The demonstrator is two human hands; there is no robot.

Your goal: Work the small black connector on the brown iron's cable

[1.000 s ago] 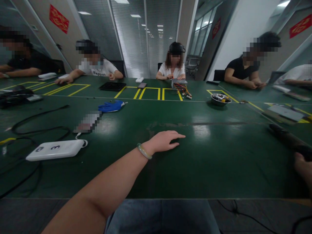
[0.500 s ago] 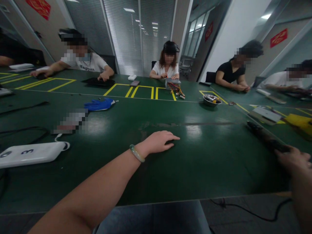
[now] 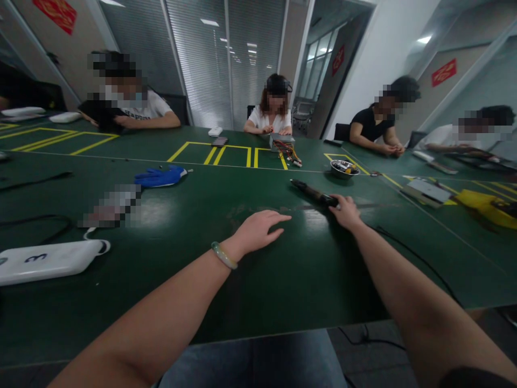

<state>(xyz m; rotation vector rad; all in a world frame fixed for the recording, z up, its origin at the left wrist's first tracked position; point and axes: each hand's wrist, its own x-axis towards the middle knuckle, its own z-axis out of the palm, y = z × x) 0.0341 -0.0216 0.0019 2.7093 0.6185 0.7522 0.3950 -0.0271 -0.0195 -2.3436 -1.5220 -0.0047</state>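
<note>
My left hand point(image 3: 260, 230) rests on the green table point(image 3: 278, 291), fingers apart and nothing in it; a jade-like bangle circles the wrist. To its right, my right hand point(image 3: 346, 213) grips the rear end of a dark, elongated corded tool point(image 3: 313, 193). The tool's narrow tip points to the upper left, and it lies on or just above the tabletop; which one I cannot tell. A black cable point(image 3: 416, 256) runs from near my right hand toward the table's front edge.
On the left are a blue glove point(image 3: 159, 177), a phone point(image 3: 113, 206) and a white power bank point(image 3: 48, 262). A metal bowl point(image 3: 344, 169) of small parts stands beyond my right hand. Across the table, a person point(image 3: 269, 116) sits behind a wired metal box point(image 3: 281, 142); others sit nearby.
My right hand has brought the dark tool from the far right toward the middle. My left hand stays nearly still. A person at the upper left has lifted a dark object off the table.
</note>
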